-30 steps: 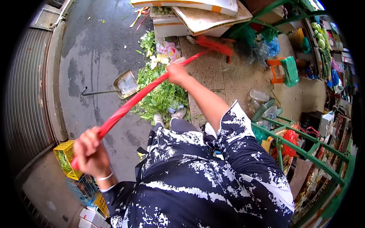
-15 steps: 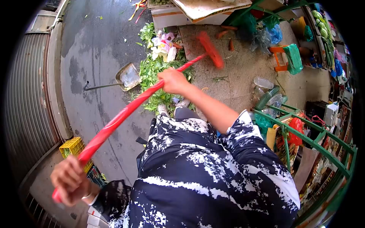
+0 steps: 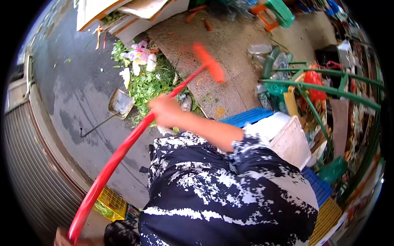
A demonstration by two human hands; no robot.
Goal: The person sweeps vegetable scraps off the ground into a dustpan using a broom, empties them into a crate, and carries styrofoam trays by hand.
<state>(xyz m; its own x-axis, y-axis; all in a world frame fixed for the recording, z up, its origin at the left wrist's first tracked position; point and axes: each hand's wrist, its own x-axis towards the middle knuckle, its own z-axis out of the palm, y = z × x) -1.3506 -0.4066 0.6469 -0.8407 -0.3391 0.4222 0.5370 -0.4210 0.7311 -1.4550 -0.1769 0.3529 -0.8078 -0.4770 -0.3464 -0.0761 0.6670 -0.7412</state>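
Observation:
A broom with a long red handle (image 3: 111,164) slants across my front. My right hand (image 3: 166,110) is wrapped round the shaft about halfway along. Near the top end my left hand (image 3: 67,238) grips it too, partly cut off by the frame's lower edge. The red broom head (image 3: 208,63) is blurred over the stone paving, right of the leaf heap. Green leaves and stalks (image 3: 154,82) lie in a heap by my shoes, with pink-and-white plastic bags (image 3: 139,54) on top. Left of the heap rests a metal dustpan (image 3: 121,103) with a long thin handle.
White foam boxes (image 3: 139,22) stand at the top. An orange stool (image 3: 266,16) with green plastic is at upper right. Plastic bottles (image 3: 271,61) lie beside a green metal frame (image 3: 320,87). A yellow crate (image 3: 111,203) sits lower left, near a corrugated shutter (image 3: 37,176).
My view has swung right, so the heap, dustpan and boxes sit further left. Both hands keep hold of the broom. My left hand has dropped towards the lower edge.

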